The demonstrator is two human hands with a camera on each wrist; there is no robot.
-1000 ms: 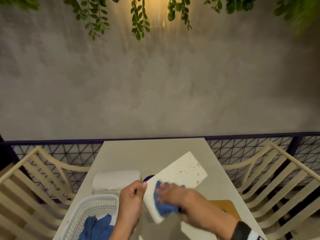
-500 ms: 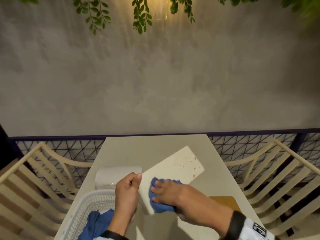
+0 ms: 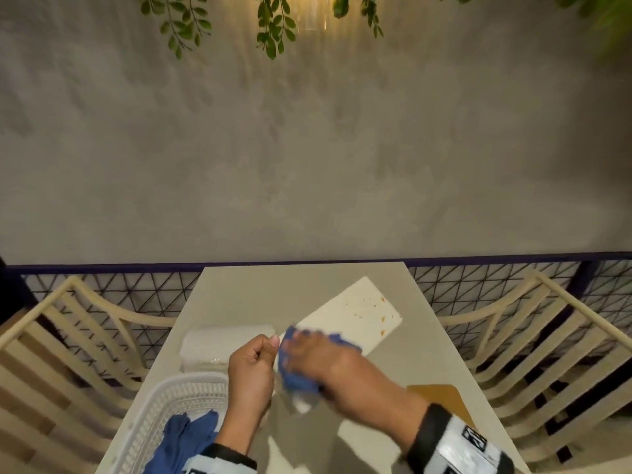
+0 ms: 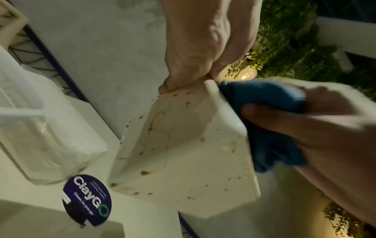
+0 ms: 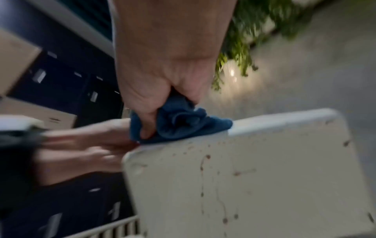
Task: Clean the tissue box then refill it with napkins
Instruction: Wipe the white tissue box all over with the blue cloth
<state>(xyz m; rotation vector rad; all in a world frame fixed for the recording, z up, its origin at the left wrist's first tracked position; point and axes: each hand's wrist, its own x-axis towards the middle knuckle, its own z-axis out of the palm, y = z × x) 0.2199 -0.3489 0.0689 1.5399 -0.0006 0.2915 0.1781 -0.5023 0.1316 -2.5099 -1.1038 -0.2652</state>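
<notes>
A white tissue box (image 3: pixel 355 316) speckled with brown stains is held tilted above the table. My left hand (image 3: pixel 251 367) pinches its near left corner, the stained side (image 4: pixel 183 154) facing the left wrist camera. My right hand (image 3: pixel 328 360) grips a bunched blue cloth (image 3: pixel 295 371) and presses it against the box's near end; in the right wrist view the cloth (image 5: pixel 179 124) sits on the box's top edge (image 5: pixel 264 122). A wrapped pack of white napkins (image 3: pixel 222 343) lies on the table to the left of the box.
A white plastic basket (image 3: pixel 164 405) with another blue cloth (image 3: pixel 184 436) stands at the table's near left corner. A round dark sticker (image 4: pixel 87 199) lies under the box. A brown board (image 3: pixel 441 401) sits near right. Slatted chairs (image 3: pixel 547 354) flank the table (image 3: pixel 260 292).
My right hand has slid the blue cloth toward the box's near left corner, close to my left thumb. The left hand keeps its hold on the tilted box.
</notes>
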